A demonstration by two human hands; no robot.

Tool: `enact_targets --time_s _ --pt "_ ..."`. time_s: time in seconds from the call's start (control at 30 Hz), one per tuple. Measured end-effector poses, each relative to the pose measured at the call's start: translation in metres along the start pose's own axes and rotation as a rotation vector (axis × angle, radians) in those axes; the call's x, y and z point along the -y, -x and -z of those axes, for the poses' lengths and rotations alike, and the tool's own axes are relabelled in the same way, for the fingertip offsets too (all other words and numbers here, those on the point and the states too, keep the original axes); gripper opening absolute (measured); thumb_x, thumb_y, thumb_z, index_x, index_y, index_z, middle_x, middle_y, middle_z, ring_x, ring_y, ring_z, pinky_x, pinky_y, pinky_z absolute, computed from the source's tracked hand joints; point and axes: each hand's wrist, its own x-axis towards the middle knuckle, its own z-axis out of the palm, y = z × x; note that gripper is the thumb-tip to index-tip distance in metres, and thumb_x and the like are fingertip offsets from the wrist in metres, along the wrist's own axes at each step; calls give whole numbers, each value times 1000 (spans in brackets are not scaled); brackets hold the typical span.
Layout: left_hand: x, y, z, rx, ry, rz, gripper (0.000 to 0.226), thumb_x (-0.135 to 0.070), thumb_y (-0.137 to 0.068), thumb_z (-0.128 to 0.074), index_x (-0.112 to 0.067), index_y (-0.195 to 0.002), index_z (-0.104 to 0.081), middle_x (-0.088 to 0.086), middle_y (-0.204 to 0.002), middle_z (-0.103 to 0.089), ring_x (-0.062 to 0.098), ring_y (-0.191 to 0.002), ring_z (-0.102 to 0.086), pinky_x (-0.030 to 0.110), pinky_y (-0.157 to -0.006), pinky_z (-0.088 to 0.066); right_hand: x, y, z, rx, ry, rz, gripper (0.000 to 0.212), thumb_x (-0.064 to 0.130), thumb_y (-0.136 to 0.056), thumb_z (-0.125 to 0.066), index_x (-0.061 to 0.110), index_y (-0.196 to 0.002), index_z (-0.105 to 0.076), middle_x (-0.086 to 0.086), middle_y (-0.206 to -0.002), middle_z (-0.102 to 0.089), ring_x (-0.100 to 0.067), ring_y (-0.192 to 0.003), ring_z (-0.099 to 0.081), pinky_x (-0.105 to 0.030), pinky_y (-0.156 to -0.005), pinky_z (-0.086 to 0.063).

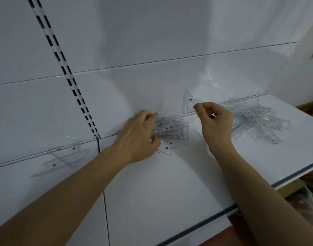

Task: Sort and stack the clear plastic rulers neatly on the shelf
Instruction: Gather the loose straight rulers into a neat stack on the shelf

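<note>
Where the white shelf (169, 183) runs nearest the viewer, its surface carries only the two forearms reaching in.

Item, left hand (139, 134): fingers curled down onto the near-left edge of the middle stack (171, 133) of clear triangular rulers, holding it against the shelf.

Item, right hand (214, 121): thumb and forefinger pinching one triangular ruler (187, 103) by its right edge, the piece upright, long axis vertical, apex up.

Relation: the held ruler hangs just above and behind the middle stack, slightly right of it; laying it down calls for tipping it flat, leftward and toward the viewer. The right hand is the nearer.

Item, left heap (63, 160): few rulers, crossed, by the shelf seam.

Item, far right heap (255, 121): many unsorted rulers, tangled, against the back panel (152, 41).
</note>
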Motion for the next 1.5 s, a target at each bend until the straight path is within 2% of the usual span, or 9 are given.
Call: enact_targets --time_s 0.2,0.37,0.5,0.6,0.77,0.87,1.1,1.27,1.5 --pt "36 85 39 -119 71 132 61 -41 -91 -41 -19 -148 -42 -7 -141 -45 11 -126 -44 31 -108 -37 15 19 -7 77 89 160 8 24 -95 -70 24 -90 -77 12 -58 -65 -7 -50 -62 -19 -57 -47" --pt "105 143 57 -131 -29 357 56 -33 -96 -56 -12 -147 -44 9 -147 -47 28 -131 -47 45 -111 -39 50 53 -45 353 344 640 12 19 -95 -68 17 -99 -79 7 -78 -72 -8 -65 -64 -23 -63 -52" --pt "128 195 69 -87 -108 565 62 -25 -92 -64 -7 -148 -44 13 -147 -47 33 -133 -46 48 -110 -39 67 86 -111 503 485 983 21 19 -95 -61 16 -80 -75 1 -68 -64 -18 -59 -58 -34 -51 -49" --pt "131 227 72 -37 -121 667 66 -44 -94 -51 -8 -150 -41 10 -153 -41 30 -139 -39 46 -114 -35 66 109 -156 544 548 1108 22 7 -83 -70 15 -63 -66 0 -63 -56 -21 -60 -52 -33 -44 -45" --pt "137 268 76 11 -105 667 94 -77 -86 -21 -15 -154 -35 2 -164 -26 19 -151 -22 37 -122 -20 47 130 -175 812 619 1043 26 27 -95 -58 13 -84 -77 -3 -84 -63 -28 -85 -56 -42 -61 -52" --pt "146 291 84 -9 -105 666 102 -79 -76 -14 -16 -154 -36 1 -163 -27 19 -150 -23 38 -122 -20 51 142 -158 883 662 915 40 34 -98 -42 15 -111 -74 -4 -99 -65 -28 -95 -55 -46 -72 -54" --pt "187 362 115 4 -170 682 99 -79 -80 -10 -17 -154 -34 1 -165 -24 19 -152 -19 47 -122 -21 94 198 -148 988 757 830 43 41 -101 -42 25 -137 -58 2 -131 -59 -22 -125 -48 -45 -95 -50" --pt "221 446 158 -14 -145 696 100 -80 -77 -4 -24 -159 -17 -9 -167 -7 10 -154 -2 41 -125 -5 148 288 -210 1177 794 823 66 55 -104 -34 26 -161 -16 7 -168 -14 -14 -155 -2 -35 -125 -12" --pt "282 605 225 -70 -205 720 96 -80 -84 -7 -22 -159 -22 -4 -168 -11 14 -154 -6 47 -124 -12 218 441 -342 1294 619 946 75 62 -101 -27 23 -162 -10 6 -170 -7 -13 -156 3 -44 -126 -13"
